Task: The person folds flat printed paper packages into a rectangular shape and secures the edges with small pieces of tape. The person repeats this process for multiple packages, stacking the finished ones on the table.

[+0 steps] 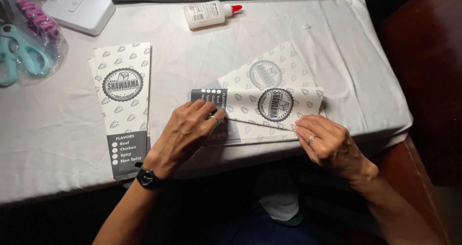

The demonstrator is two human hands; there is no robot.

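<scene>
Two hands flat on one printed paper sleeve (269,105), nr table's front edge. Left hand (185,132): fingers spread, pressing the grey end of the folded flap, nothing gripped. Right hand (327,144): fingertips pinning the sleeve's lower right edge, likewise pressing, not clasping. Sleeve looks light, thin, creasable, prob. slides easily on the white cloth (57,129), so best held by edges or pressed flat. Similar sleeves (122,108) lie left; glue bottle (207,13) beyond; scissors (19,55) far left.
</scene>
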